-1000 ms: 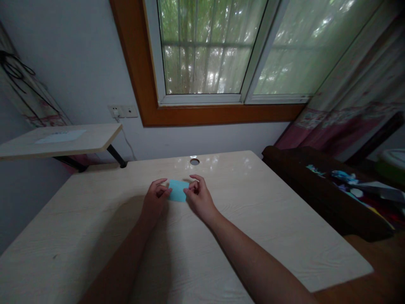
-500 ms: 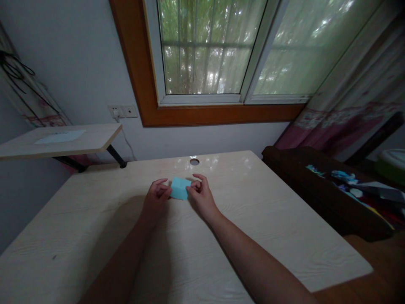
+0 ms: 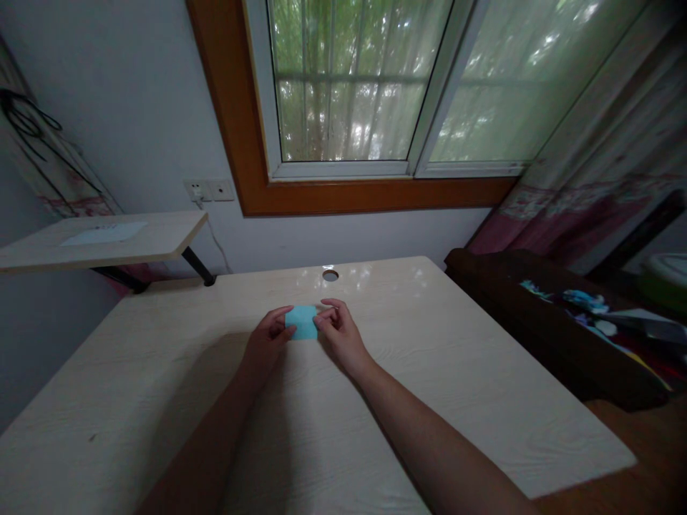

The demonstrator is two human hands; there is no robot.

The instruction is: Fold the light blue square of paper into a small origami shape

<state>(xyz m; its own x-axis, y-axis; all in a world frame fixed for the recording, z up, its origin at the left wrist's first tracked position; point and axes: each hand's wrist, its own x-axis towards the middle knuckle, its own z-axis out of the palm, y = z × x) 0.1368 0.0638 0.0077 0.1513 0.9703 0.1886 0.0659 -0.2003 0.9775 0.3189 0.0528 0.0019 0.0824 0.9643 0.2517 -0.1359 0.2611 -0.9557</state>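
A small light-blue piece of paper (image 3: pixel 302 322) lies folded near the middle of a pale wooden table (image 3: pixel 161 400). My left hand (image 3: pixel 267 342) pinches its left edge with curled fingers. My right hand (image 3: pixel 339 335) pinches its right edge, thumb and forefinger closed on the paper. Both hands rest low over the tabletop, a little in front of a round cable hole (image 3: pixel 330 275).
A second small table (image 3: pixel 101 239) with a white sheet stands at the left by the wall. A dark wooden bench (image 3: pixel 542 322) with clutter runs along the right side. A window with curtains is behind the table.
The paper has been pressed flatter and looks smaller than a second ago. Both hands have drawn slightly closer together on it.
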